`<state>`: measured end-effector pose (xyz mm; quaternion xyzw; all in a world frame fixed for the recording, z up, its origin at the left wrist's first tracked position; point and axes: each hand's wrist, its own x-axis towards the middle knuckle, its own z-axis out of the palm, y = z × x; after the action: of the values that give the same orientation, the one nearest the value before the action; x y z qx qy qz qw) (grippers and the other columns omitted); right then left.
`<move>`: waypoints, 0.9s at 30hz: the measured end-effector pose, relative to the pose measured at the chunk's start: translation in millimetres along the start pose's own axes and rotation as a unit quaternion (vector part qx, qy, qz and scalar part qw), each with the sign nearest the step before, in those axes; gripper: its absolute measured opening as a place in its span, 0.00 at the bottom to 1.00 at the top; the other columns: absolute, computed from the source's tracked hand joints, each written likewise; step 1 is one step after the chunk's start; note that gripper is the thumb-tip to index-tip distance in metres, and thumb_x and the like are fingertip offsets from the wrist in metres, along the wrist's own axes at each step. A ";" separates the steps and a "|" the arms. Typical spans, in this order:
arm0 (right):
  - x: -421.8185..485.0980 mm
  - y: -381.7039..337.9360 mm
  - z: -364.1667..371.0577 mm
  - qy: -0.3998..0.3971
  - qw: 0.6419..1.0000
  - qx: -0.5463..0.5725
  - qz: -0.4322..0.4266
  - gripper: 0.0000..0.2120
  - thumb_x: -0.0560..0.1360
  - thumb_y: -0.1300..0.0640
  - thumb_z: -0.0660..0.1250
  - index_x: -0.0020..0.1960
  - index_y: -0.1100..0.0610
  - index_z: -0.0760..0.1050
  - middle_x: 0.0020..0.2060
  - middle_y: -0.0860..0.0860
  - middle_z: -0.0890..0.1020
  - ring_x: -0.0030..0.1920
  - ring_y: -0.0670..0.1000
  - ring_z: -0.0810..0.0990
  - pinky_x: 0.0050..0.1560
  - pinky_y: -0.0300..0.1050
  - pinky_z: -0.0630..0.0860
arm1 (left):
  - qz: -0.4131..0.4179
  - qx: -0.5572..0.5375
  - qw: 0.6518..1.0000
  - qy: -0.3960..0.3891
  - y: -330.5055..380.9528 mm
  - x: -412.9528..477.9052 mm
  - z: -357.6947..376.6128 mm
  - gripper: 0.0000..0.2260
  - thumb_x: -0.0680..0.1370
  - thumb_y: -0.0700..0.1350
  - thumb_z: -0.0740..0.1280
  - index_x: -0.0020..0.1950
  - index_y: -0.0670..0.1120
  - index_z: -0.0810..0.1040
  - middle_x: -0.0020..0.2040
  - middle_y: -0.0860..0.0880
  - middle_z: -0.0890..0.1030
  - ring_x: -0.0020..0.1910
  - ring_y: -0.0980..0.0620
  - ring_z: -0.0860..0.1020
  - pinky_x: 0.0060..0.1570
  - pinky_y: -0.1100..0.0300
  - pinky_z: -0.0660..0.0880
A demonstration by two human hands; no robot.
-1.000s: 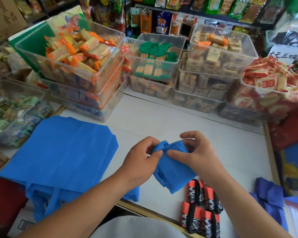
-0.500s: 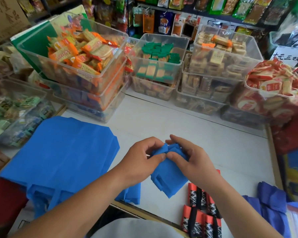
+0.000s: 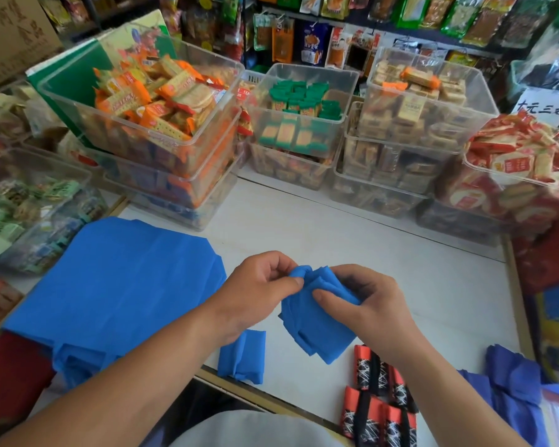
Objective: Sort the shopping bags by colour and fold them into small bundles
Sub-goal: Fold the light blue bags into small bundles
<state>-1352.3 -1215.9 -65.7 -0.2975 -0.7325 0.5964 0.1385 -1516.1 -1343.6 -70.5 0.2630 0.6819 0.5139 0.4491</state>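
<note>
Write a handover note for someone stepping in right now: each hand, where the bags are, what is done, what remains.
Left hand pinches the top of the half-folded blue bag; right hand grips its right side, above the white table.
Done: one blue bundle by the front edge; red-and-black bundles to its right.
To do: finish this fold, then the flat blue bags at left and darker blue bags far right.

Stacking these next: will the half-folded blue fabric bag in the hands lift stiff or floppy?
Probably floppy: the half-folded blue fabric bag droops below the left hand and right hand. Likely light: finger pinches alone hold it.
</note>
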 end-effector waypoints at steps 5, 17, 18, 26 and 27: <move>0.5 -2.8 -1.8 -0.030 0.998 -0.049 -0.035 0.10 0.75 0.61 0.76 0.50 0.46 0.85 0.44 0.45 0.87 0.46 0.50 0.84 0.46 0.49 0.81 | -0.018 -0.022 1.000 0.006 7.5 -2.0 5.1 0.05 0.81 0.41 0.67 0.53 0.43 0.82 0.47 0.47 0.86 0.47 0.54 0.82 0.61 0.45 0.77; 6.4 12.4 7.9 0.084 0.987 -0.124 -0.056 0.16 0.67 0.55 0.82 0.45 0.50 0.75 0.39 0.40 0.81 0.39 0.42 0.79 0.37 0.31 0.73 | 0.037 0.051 0.998 0.031 13.6 -5.7 22.4 0.14 0.79 0.42 0.71 0.61 0.58 0.77 0.52 0.60 0.84 0.51 0.63 0.80 0.52 0.67 0.78; 6.5 11.2 8.5 0.087 0.986 -0.127 -0.060 0.17 0.66 0.55 0.83 0.42 0.51 0.75 0.38 0.41 0.81 0.37 0.42 0.78 0.35 0.31 0.72 | 0.038 0.041 0.998 0.038 13.4 -6.0 22.9 0.15 0.79 0.42 0.71 0.61 0.58 0.77 0.51 0.59 0.84 0.50 0.62 0.81 0.49 0.68 0.78; 1.1 11.1 3.6 0.088 0.981 -0.103 -0.138 0.17 0.63 0.53 0.85 0.47 0.41 0.84 0.43 0.40 0.85 0.46 0.46 0.84 0.44 0.35 0.78 | 0.036 -0.014 0.995 0.092 16.0 -7.5 32.8 0.15 0.75 0.40 0.76 0.57 0.53 0.78 0.53 0.51 0.82 0.44 0.62 0.81 0.43 0.65 0.81; -1.4 12.1 3.3 0.094 0.977 -0.107 -0.159 0.19 0.64 0.54 0.84 0.50 0.41 0.83 0.46 0.39 0.85 0.48 0.47 0.84 0.47 0.38 0.79 | 0.037 -0.022 0.995 0.094 17.1 -8.2 34.2 0.15 0.75 0.38 0.76 0.57 0.52 0.78 0.53 0.51 0.82 0.44 0.63 0.81 0.43 0.64 0.81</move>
<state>-1349.8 -1218.0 -77.9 -0.2451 -0.8137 0.4541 0.2676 -1484.0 -1328.8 -54.0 0.2288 0.6994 0.5677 0.3690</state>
